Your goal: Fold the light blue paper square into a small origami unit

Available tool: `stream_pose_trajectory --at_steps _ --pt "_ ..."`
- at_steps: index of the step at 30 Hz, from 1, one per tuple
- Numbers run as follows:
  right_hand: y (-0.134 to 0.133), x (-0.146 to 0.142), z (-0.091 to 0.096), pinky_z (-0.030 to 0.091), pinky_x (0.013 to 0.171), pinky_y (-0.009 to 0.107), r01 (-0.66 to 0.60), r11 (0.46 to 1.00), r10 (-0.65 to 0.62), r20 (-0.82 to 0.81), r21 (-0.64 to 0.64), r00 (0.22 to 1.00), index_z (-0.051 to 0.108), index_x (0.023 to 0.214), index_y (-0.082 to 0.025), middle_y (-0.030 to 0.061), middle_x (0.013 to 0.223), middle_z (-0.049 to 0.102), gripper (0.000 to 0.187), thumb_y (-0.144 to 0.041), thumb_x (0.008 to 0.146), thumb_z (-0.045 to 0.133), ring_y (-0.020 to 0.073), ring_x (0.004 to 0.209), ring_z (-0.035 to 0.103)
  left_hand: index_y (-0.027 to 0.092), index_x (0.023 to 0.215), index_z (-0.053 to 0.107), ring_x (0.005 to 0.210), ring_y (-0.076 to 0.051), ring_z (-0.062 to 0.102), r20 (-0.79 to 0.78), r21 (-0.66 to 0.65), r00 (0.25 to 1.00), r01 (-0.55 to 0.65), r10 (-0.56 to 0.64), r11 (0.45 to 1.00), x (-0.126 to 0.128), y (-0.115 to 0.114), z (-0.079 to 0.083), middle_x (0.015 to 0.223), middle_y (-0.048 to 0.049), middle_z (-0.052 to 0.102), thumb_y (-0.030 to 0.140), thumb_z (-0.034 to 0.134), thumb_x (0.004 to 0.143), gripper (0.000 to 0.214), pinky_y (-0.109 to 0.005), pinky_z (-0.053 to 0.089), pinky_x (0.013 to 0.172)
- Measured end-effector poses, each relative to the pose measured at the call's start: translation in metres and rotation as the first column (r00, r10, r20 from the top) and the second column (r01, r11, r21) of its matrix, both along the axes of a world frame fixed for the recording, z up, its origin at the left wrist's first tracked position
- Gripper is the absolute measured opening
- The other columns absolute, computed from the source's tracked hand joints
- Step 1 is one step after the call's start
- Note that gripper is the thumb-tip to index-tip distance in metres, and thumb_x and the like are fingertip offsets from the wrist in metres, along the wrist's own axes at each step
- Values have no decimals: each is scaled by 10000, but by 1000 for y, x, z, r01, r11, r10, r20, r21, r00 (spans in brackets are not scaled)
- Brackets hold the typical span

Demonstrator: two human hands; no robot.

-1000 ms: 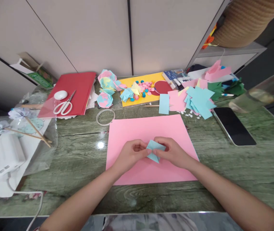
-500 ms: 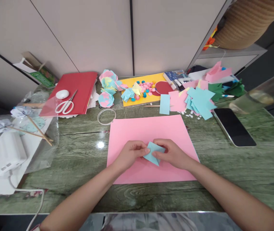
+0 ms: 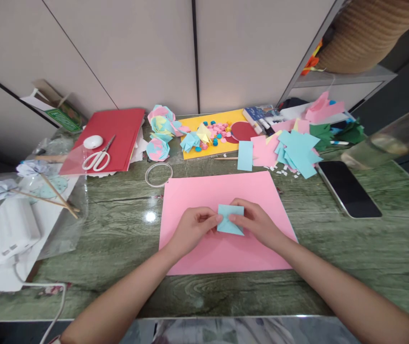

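A small folded piece of light-blue paper (image 3: 230,225) is held up between both hands over a pink sheet (image 3: 197,191) that lies on the green table. My left hand (image 3: 196,228) pinches its left edge between thumb and fingers. On the other side, my right hand (image 3: 256,220) grips the right edge, its thumb across the front and its fingers behind. The fingers at the back of the paper are partly hidden. Beyond the pink sheet lie a flat light-blue rectangle (image 3: 245,155) and a heap of light-blue cut paper (image 3: 299,150).
White-handled scissors (image 3: 98,158) rest on a red folder (image 3: 118,126) at the back left. Folded paper flowers (image 3: 161,122) and a yellow sheet (image 3: 211,153) stand behind. A phone (image 3: 349,188) lies at right beside a clear container (image 3: 387,136); a white charger (image 3: 14,229) is at left.
The blue paper has turned from a slanted diamond pose to nearly square-on, and rises slightly. Both hands keep their hold, the right one shifting a little upward.
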State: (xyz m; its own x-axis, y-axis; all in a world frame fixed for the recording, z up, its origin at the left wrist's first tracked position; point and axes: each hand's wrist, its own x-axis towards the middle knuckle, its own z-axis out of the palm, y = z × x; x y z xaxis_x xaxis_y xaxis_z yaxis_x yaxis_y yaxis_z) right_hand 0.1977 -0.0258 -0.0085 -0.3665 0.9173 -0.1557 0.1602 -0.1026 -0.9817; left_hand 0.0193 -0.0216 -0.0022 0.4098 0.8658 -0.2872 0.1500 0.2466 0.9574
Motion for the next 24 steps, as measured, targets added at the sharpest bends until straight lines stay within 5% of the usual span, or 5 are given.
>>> stream_pose_trajectory --at_steps 8,14,18,24 --pt "-4 -7 -3 433 628 276 103 995 -104 -89 -12 991 362 998 -225 16 846 522 389 -289 695 599 150 753 522 139 725 603 578 -110 559 168 -179 967 -163 193 970 7 -2 -7 678 -17 620 346 600 691 210 -224 443 589" --pt "-5 -7 -9 418 705 303 360 898 -389 73 252 918 419 953 -236 1 832 485 348 -242 671 622 151 777 504 134 759 540 650 -131 604 240 -276 942 -166 235 947 6 -4 -7 697 -30 643 289 647 663 212 -238 458 635" --pt "-4 -3 -4 378 794 351 327 823 -465 220 464 858 509 777 -219 28 890 483 172 -254 668 636 191 884 479 134 805 549 658 -128 601 212 -250 950 -173 228 953 7 -6 -8 687 -25 640 272 646 667 218 -222 451 626" --pt "-9 -5 -2 372 818 381 222 788 -450 291 574 844 564 738 -223 41 913 466 56 -249 711 606 201 916 470 137 870 581 686 -132 576 247 -209 955 -113 164 971 8 -7 -7 773 -32 632 252 630 678 229 -231 446 635"
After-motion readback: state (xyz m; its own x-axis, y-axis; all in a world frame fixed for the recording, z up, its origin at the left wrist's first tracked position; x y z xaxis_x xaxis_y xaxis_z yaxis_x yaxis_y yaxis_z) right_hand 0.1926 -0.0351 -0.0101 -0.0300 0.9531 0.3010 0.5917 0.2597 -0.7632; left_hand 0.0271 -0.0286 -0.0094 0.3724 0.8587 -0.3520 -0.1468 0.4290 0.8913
